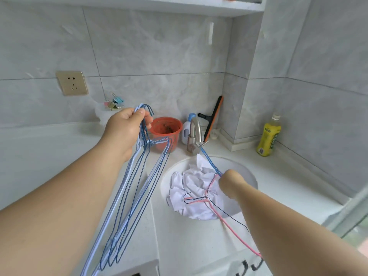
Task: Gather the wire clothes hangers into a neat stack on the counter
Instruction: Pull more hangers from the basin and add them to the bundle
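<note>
My left hand (124, 128) is raised above the white counter (191, 244) and grips a bunch of several blue and pale blue wire hangers (127, 196) by their hooks; they dangle down toward me. My right hand (229, 183) is over the round sink (245, 172), closed around more wire hangers (211, 198): a pink one, a dark one and a blue one. The blue one runs up toward the tap. Their hooks lie across the white cloth (193, 194) in the sink.
A steel tap (195, 136) stands behind the sink, with an orange pot (166, 131), a white bottle (187, 129) and a squeegee (213, 118) beside it. A yellow bottle (268, 136) stands at the right wall. A wall socket (72, 83) and binder clips (114, 102) sit at the left.
</note>
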Motion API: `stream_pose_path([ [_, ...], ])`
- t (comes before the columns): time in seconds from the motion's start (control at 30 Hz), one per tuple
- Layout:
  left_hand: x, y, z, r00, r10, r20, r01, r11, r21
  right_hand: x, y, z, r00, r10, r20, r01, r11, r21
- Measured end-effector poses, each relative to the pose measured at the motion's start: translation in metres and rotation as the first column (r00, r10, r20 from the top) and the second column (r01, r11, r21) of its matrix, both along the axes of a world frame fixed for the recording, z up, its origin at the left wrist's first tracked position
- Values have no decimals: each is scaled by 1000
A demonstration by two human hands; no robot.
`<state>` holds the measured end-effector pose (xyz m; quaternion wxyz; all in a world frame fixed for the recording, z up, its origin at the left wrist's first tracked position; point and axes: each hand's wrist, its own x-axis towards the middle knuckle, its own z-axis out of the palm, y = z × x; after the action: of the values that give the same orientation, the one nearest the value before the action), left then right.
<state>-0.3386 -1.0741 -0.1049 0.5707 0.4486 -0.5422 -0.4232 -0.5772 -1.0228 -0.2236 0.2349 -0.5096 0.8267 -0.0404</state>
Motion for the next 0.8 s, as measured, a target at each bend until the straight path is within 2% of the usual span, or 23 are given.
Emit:
stream_pose_path([
  [0.03,-1,1,1,1000,-8,-10,8,1000,-1,-2,7,8,999,-23,45,24,999,-23],
  [0.07,-2,2,3,1000,-14,-19,14,1000,-5,-6,12,14,982,-118,144,128,990,-63],
  [0.13,-4,5,7,1000,-18,-25,18,1000,-14,-12,23,21,875,-259,409,355,917,-180],
  [0.23,-8,10,12,1000,-11,12,12,999,-46,-6,47,36,728,-310,612,536,814,-225],
  [0.33,-11,15,18,1000,-11,11,11,999,-46,15,70,61,684,-191,704,542,779,-315],
  [0.6,-7,20,35,994,9,-107,-8,1000,8,99,103,120,769,145,622,326,749,-577],
  [0.7,1,21,46,985,25,-171,-21,999,26,130,107,128,696,257,670,267,774,-574],
  [0.8,14,22,52,983,61,-172,-53,997,54,155,104,124,630,298,717,223,816,-534],
])
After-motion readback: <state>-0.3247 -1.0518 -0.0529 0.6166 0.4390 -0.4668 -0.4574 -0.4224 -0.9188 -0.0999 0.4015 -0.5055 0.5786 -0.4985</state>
